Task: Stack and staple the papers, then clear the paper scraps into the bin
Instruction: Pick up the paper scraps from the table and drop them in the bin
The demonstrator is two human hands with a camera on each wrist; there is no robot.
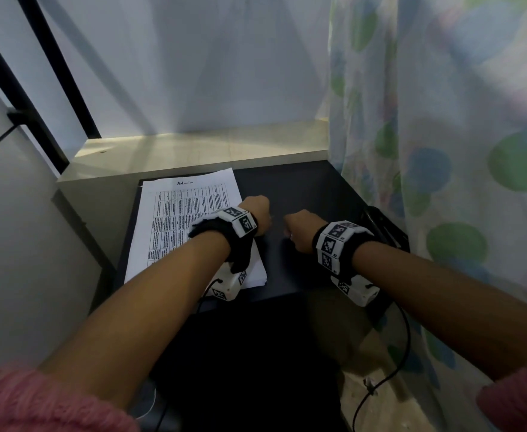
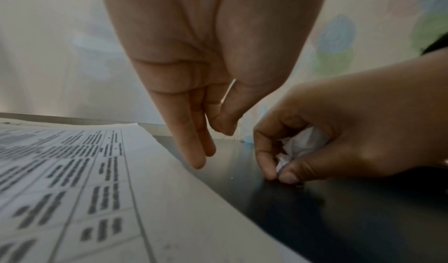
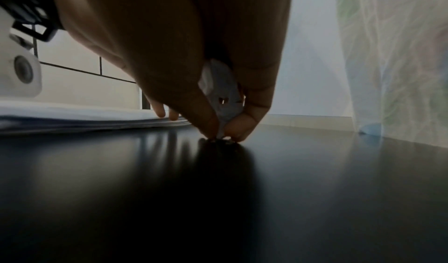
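Note:
A stack of printed papers [image 1: 190, 213] [image 2: 72, 171] lies on the left half of the dark table [image 1: 302, 188]. My left hand [image 1: 257, 210] [image 2: 213, 148] hangs at the stack's right edge, fingers [image 3: 161, 111] straight and pointing down, holding nothing. My right hand [image 1: 299, 227] [image 3: 221, 134] is just to its right, fingertips down on the bare tabletop. It pinches crumpled white paper scraps [image 2: 300, 144] [image 3: 223, 94] between thumb and fingers. From the head view the scraps are hidden behind the hand.
A black object [image 1: 383, 229] sits at the table's right edge, partly under a dotted curtain [image 1: 443, 151]. A pale wooden ledge [image 1: 209, 151] runs behind the table against the wall. A cable [image 1: 390, 369] hangs off my right wrist.

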